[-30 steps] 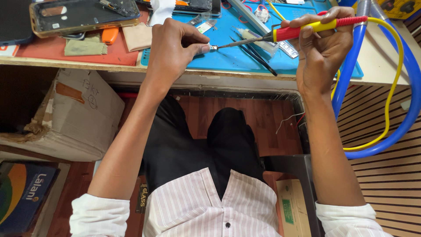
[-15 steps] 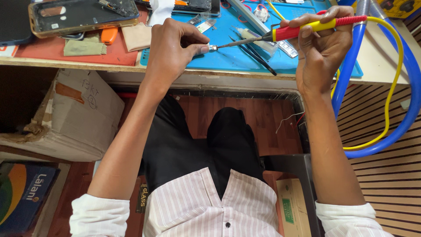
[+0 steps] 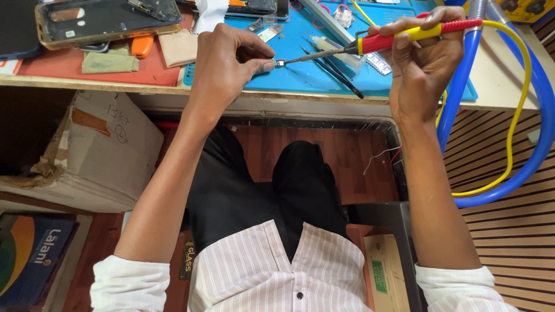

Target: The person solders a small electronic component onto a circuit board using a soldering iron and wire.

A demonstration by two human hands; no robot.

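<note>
Hardly shifted since the earlier frames. Head view: left hand pinching a tiny metal part at its fingertips above the blue mat, steadying it; right hand closed round the red-and-yellow soldering iron, tip meeting that part, yellow cord trailing clear.

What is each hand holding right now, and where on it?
Right hand grips the soldering iron by its red-and-yellow handle. Left hand pinches a tiny part at its fingertips, at the iron's tip.
</note>
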